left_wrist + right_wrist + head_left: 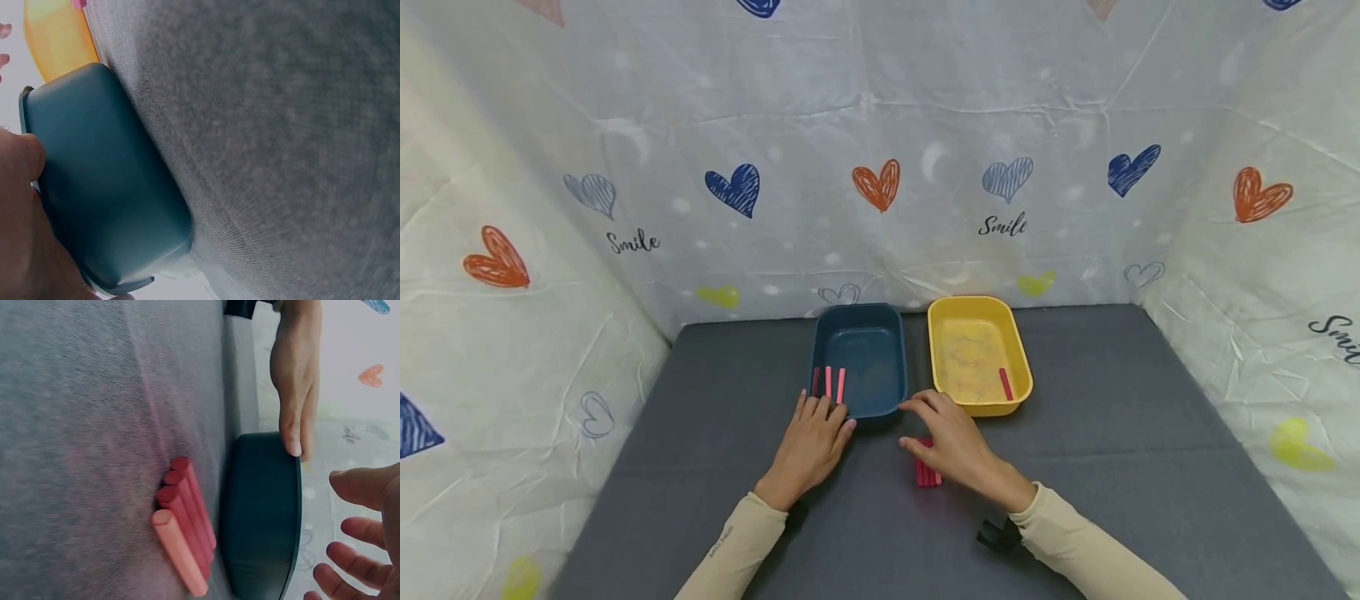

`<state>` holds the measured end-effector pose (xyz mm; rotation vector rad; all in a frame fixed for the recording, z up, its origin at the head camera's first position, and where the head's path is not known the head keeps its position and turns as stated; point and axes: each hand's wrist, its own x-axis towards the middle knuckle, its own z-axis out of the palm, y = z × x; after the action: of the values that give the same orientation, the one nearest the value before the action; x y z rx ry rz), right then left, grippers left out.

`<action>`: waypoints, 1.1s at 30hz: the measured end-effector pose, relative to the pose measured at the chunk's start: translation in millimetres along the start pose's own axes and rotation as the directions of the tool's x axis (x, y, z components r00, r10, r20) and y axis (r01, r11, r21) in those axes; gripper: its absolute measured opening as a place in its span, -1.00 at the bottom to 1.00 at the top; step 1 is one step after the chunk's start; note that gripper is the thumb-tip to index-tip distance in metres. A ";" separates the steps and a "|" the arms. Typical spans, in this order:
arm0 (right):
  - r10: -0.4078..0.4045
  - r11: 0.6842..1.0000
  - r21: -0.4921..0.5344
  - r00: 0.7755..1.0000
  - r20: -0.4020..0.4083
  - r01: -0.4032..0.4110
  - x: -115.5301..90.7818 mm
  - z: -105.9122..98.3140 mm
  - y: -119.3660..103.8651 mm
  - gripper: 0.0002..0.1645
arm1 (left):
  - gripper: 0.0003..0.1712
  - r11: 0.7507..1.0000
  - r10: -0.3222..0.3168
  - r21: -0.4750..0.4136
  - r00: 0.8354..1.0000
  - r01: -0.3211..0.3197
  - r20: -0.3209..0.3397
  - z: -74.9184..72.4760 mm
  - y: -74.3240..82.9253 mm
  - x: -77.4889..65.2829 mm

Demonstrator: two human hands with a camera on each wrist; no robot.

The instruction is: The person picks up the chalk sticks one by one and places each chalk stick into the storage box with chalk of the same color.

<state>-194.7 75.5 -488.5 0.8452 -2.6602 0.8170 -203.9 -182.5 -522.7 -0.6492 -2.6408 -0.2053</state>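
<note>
My left hand point(808, 448) rests over the near rim of a dark blue tub point(874, 367), fingers reaching inside and the thumb point(30, 156) at the rim. In that tub lie a dark red stick point(816, 381) and two pink sticks point(841, 385), their near ends hidden by the fingers. Above a small row of round sticks point(922, 475) hovers my right hand point(957, 443), its thumb and fingers apart with nothing between them. The right wrist view shows dark red sticks point(190, 512) side by side with a pink stick point(179, 553) at the end.
A yellow tub point(955, 342) stands to the right of the blue one, holding a red stick point(1005, 383). Both tubs sit at the back of a grey-covered table point(1097, 450). A white curtain point(805, 108) printed with hearts hangs behind and at both sides.
</note>
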 end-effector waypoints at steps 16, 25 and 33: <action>0.062 0.998 0.010 0.997 0.053 -0.063 -28.2 -1.4 22.7 -0.42 | -0.76 1.000 -0.002 -0.022 1.000 0.002 0.010 -1.4 0.4 -0.8; 0.087 0.996 0.018 0.993 0.082 -0.089 -38.7 2.5 33.8 -0.38 | -0.74 1.000 -0.016 -0.027 1.000 0.017 0.019 0.5 -0.8 -0.8; 0.108 0.992 0.049 0.983 0.150 -0.117 -43.9 3.9 41.5 -0.25 | -0.74 0.999 -0.022 -0.032 0.999 0.022 0.026 0.5 -0.7 -1.2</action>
<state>-184.0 121.6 -526.3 0.8043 -2.8490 0.8948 -203.5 -183.5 -523.7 -0.6377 -2.6756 -0.2484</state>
